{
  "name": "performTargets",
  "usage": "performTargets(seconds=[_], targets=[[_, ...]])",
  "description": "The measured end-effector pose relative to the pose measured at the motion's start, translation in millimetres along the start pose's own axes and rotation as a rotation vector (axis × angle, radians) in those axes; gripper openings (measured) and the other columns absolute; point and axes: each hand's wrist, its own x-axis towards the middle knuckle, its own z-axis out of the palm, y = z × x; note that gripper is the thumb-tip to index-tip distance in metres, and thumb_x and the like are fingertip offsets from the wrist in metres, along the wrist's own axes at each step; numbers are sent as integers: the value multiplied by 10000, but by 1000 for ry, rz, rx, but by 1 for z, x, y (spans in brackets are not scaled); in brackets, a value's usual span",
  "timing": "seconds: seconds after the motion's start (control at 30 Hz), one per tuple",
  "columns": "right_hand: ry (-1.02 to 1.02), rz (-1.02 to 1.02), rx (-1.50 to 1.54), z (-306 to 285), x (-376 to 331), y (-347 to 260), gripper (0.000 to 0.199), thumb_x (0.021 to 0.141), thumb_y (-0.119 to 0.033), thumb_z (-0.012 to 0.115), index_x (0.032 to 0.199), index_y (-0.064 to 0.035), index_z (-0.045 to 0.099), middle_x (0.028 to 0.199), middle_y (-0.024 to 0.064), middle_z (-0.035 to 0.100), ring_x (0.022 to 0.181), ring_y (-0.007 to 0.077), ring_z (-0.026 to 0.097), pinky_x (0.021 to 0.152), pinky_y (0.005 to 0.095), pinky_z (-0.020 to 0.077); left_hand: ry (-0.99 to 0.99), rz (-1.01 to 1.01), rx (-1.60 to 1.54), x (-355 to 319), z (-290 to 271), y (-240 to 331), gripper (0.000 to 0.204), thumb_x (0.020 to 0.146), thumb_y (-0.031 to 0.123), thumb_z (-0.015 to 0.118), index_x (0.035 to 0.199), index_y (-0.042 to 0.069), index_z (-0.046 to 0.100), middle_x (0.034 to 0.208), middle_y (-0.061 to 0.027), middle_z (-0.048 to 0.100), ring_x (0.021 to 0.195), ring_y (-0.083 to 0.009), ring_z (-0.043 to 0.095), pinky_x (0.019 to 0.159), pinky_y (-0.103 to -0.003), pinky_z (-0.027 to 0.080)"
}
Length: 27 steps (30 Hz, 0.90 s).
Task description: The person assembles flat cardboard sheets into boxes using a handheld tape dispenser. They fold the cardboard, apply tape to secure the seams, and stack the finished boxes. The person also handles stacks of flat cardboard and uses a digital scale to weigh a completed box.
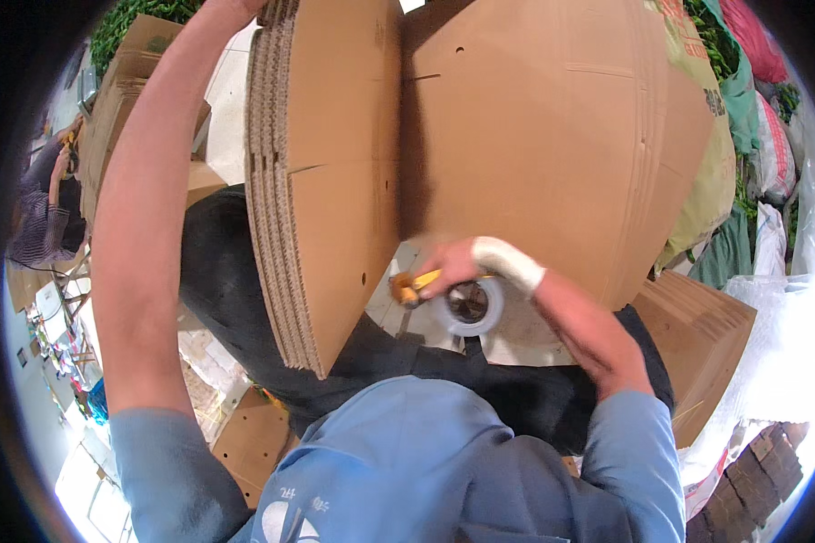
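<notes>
My left hand (247, 5) is at the top edge of the picture, beside the upper corner of a thick stack of flattened cardboard boxes (335, 181) that stands on edge. Its fingers are cut off from view. Low in front of me, my right hand (455, 261), with a white band round the wrist, is closed on a yellow tape dispenser (426, 280), slightly blurred by motion. A roll of clear tape (489, 317) shows just below that hand. Right of the upright stack, a broad brown cardboard sheet (534, 154) leans away, its right edges layered.
More flattened cardboard (697, 335) lies at the right, near several bulging sacks (774, 154) and clear plastic sheeting (761, 362). Green leafy produce (140, 27) is at the far left, with another stack of cardboard (122, 100). Another person (50, 199) works at the left rim.
</notes>
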Motion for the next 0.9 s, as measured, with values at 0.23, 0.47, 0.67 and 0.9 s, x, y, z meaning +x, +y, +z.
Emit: performTargets(seconds=[0.23,0.47,0.67,0.9], targets=[[446,36,187,-5,-156,-64,675,874,-472,734,1434,-136,566,1294,186,666,1171,280,640,1018,362,476,75,-8,321,-3,20,22,655,981,269,514,1520,-62,344,1596,-218,331,1502,-313,263,1221,-365,199],[679,-525,444,9,-174,-159,820,965,-344,689,1576,4,266,1358,128,600,1242,177,542,1049,335,438,187,-132,457,6,58,55,915,869,516,741,1505,-42,393,1495,-238,488,1389,-309,472,1154,-357,361],[498,-234,306,-9,-161,-213,974,920,-453,705,1594,16,180,1460,136,492,1302,169,462,1101,297,354,184,-170,509,3,64,62,878,873,522,717,1500,-15,417,1447,-249,535,1350,-315,518,1127,-362,396],[1144,62,601,52,-266,-145,718,982,-342,643,1523,44,371,1271,100,629,1108,150,603,970,302,487,237,-86,422,-3,34,29,637,960,277,591,1515,19,412,1477,-205,525,1353,-294,510,1122,-344,389]])
